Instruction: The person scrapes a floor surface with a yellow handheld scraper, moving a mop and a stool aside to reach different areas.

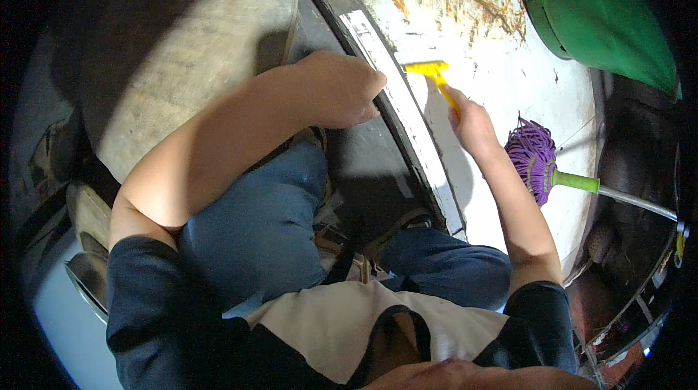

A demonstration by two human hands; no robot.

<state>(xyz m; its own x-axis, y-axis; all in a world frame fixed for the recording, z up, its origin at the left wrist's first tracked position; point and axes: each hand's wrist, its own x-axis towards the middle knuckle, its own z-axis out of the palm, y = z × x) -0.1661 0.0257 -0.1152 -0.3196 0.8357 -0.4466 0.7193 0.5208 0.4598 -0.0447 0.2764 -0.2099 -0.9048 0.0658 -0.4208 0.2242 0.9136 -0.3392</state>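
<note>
A yellow-handled scraper (431, 69) is in my right hand (473, 122), its wide head resting on or just above a white surface (491, 84) under bright light. That surface bears brown and orange stains towards its top. My left hand (351, 90) is at the dark edge beside a long white strip (406, 117), fingers bent; whether it holds anything is hidden. The strip runs between my two hands, left of the scraper's head.
A purple string mop (531, 161) with a green collar and metal pole lies right of my right forearm. At the upper right stands a green container (605, 19). A large pale board (218, 35) fills the upper left.
</note>
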